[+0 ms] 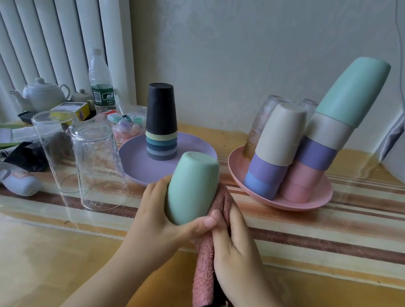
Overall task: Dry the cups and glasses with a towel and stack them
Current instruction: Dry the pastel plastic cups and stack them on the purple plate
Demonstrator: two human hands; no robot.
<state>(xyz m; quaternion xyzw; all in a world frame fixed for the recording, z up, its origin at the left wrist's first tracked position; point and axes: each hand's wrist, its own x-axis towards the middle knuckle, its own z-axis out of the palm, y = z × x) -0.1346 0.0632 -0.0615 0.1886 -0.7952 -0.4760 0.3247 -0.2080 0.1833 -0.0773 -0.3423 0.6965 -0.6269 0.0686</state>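
While the left hand [163, 219] wraps around a mint-green plastic cup [192, 189] held base-up above the striped table [336, 238], the right hand [234, 249] clutches a pink terry towel [207, 271] pressed against the cup's side. Behind stand two stacks — ribbed cups topped by a black one [161, 120] on a lilac plate [134, 162], pastel cups [319, 149] on a pink plate [314, 202]. Two clear glasses [93, 163] stand inverted to the left.

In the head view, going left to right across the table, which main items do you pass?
White teapot → two upturned clear glasses → purple plate with the black-topped cup stack → green cup held in the left hand → pink towel in the right hand → pink plate of stacked cups.
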